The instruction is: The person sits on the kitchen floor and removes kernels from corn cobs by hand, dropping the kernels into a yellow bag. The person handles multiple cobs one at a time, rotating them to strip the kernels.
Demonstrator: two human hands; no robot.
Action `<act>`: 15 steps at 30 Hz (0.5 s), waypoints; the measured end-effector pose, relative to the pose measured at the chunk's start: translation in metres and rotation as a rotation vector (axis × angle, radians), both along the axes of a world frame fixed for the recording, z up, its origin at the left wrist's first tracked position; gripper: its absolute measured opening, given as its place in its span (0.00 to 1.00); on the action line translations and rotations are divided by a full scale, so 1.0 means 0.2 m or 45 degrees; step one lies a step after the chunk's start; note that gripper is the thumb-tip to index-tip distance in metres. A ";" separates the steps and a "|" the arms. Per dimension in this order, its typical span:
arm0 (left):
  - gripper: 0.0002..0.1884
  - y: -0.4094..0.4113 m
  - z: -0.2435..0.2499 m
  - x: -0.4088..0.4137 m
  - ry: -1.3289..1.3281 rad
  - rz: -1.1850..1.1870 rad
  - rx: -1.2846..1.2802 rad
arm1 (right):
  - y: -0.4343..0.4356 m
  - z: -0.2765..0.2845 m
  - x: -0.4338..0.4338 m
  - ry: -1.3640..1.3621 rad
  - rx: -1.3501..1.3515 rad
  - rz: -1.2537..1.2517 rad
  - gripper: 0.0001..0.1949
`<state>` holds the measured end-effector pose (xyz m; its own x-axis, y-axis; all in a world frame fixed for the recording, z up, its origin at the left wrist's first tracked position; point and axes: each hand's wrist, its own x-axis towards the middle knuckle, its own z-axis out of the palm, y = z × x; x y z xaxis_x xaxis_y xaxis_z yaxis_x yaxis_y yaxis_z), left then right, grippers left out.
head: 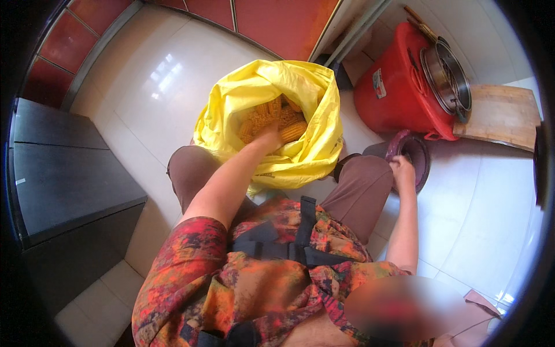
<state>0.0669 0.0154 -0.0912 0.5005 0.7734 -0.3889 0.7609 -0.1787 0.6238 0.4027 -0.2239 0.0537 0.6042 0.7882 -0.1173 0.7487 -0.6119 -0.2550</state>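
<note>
A yellow woven sack (217, 112) with its rim folded down stands on the floor between my knees. Inside lie several dried corn cobs (294, 130) and loose kernels. My left hand (269, 138) reaches into the sack's mouth and is among the cobs; its fingers are blurred and partly hidden, so its hold cannot be made out. Beside my right knee, my right hand (402, 167) is closed on the near rim of a dark purple bucket (422, 162), which is tipped so that its opening shows. What the bucket contains is hard to see.
A large red plastic tub (377, 104) stands at the upper right, with a steel pot (448, 78) on top. A wooden board (498, 112) is beside it. A dark cabinet (73, 173) stands at left, red tiled fronts (277, 26) at the top.
</note>
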 end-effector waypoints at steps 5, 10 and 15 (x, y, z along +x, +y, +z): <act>0.30 0.09 -0.10 -0.05 -0.208 0.181 -0.273 | 0.45 0.31 -0.35 0.253 0.630 0.344 0.11; 0.21 0.10 0.36 -0.20 -0.705 0.513 -0.713 | 0.76 0.29 -0.72 0.752 0.525 0.530 0.12; 0.14 0.05 0.56 -0.37 -1.088 0.866 -1.088 | 0.90 0.05 -0.93 1.482 0.388 0.676 0.27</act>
